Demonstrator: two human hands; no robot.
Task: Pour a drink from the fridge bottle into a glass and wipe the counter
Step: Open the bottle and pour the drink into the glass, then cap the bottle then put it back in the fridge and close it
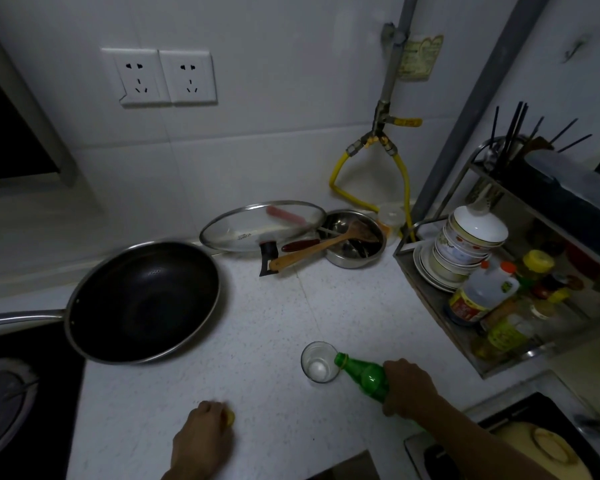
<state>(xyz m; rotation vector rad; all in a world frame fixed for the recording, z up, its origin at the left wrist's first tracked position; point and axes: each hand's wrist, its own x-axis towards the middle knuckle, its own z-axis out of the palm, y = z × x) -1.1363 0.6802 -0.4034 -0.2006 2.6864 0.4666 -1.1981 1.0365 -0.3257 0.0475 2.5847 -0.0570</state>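
A clear glass (319, 362) stands on the white speckled counter (264, 323), near its front. My right hand (409, 386) grips a green plastic bottle (364, 375) by its body. The bottle is tilted left, its open mouth at the glass rim. My left hand (201, 441) rests on the counter to the left, fingers curled round a small yellow thing (230, 418), apparently the bottle cap. Whether liquid is flowing cannot be made out; the glass bottom looks pale.
A black wok (146, 303) sits at the left, over the stove edge. Behind lie a glass lid (257, 226), a steel pot with a wooden spatula (354, 240). A metal rack (482, 289) with bowls and condiment bottles stands at the right. A sink is at the lower right.
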